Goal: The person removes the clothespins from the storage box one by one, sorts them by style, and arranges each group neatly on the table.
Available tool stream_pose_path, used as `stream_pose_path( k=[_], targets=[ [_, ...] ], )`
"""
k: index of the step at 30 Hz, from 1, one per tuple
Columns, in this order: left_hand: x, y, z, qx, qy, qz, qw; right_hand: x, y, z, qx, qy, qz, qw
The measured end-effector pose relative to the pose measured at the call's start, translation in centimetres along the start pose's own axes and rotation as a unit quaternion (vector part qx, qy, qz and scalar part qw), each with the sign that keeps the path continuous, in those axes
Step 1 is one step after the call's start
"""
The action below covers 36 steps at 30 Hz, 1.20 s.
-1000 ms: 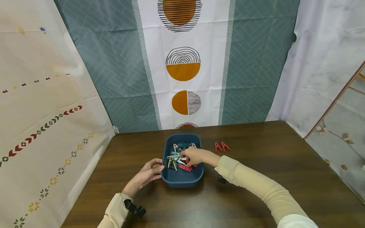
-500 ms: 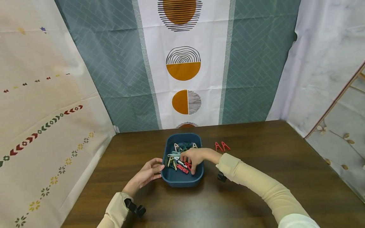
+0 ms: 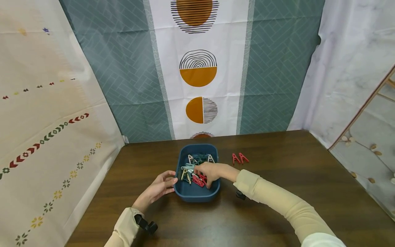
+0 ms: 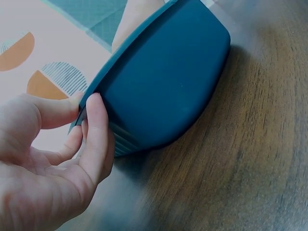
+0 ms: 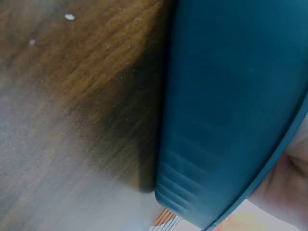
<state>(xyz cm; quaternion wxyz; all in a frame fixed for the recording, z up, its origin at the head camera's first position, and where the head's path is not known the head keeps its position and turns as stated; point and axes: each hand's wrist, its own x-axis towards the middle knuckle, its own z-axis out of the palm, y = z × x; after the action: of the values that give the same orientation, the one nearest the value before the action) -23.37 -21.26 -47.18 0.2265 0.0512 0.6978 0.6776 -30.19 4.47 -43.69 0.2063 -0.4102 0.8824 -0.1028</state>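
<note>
A blue plastic bin (image 3: 197,198) stands on the table, holding clothespins in several colours. My left hand (image 3: 163,184) pinches the bin's left rim; the left wrist view shows the thumb on one side of the rim and fingers on the other. My right hand (image 3: 211,171) reaches over the right rim into the bin, thumb and fingers apart above red clothespins (image 3: 198,180). Some of its fingertips are hidden. Beside them lie a cream clothespin (image 3: 186,175) and pale-green clothespins (image 3: 188,167). In the right wrist view the bin's wall (image 5: 226,106) hides the fingers.
Two red clothespins (image 3: 239,158) lie on the dark wooden table (image 3: 277,178) to the right of the bin. A patterned cloth (image 3: 200,79) hangs behind the table, with pale cloths at both sides.
My right hand has shifted slightly inside the bin, its thumb spreading toward the near right. The red clothespins under it have moved a little. My left hand keeps its place on the rim.
</note>
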Motion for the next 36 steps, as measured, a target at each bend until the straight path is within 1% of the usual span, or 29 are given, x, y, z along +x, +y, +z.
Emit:
stream_pose_path(
  k=[4, 11, 16, 23, 31, 36],
  targets=[
    [0.1, 0.0, 0.0, -0.001, -0.005, 0.004, 1.0000, -0.2, 0.1, -0.1, 0.009, 0.009, -0.017, 0.9998],
    [0.0, 0.1, 0.1, -0.006, -0.005, -0.003, 1.0000, -1.2, 0.3, -0.7, 0.054, 0.027, -0.037, 0.9975],
    [0.0, 0.1, 0.1, -0.007, -0.006, -0.004, 0.9999, -1.9, 0.3, -1.4, 0.067, 0.052, -0.054, 0.9949],
    [-0.2, 0.2, 0.1, -0.009, -0.008, 0.004, 0.9999, -3.0, 0.9, -2.3, 0.141, 0.082, -0.072, 0.9839],
    [-0.2, 0.5, 0.0, -0.004, -0.008, 0.007, 0.9999, -4.6, 2.1, -2.4, 0.171, 0.130, -0.075, 0.9737],
    [-0.2, 0.4, 0.1, -0.006, -0.008, 0.004, 0.9999, -5.5, 2.9, -2.0, 0.195, 0.148, -0.079, 0.9662]
  ],
)
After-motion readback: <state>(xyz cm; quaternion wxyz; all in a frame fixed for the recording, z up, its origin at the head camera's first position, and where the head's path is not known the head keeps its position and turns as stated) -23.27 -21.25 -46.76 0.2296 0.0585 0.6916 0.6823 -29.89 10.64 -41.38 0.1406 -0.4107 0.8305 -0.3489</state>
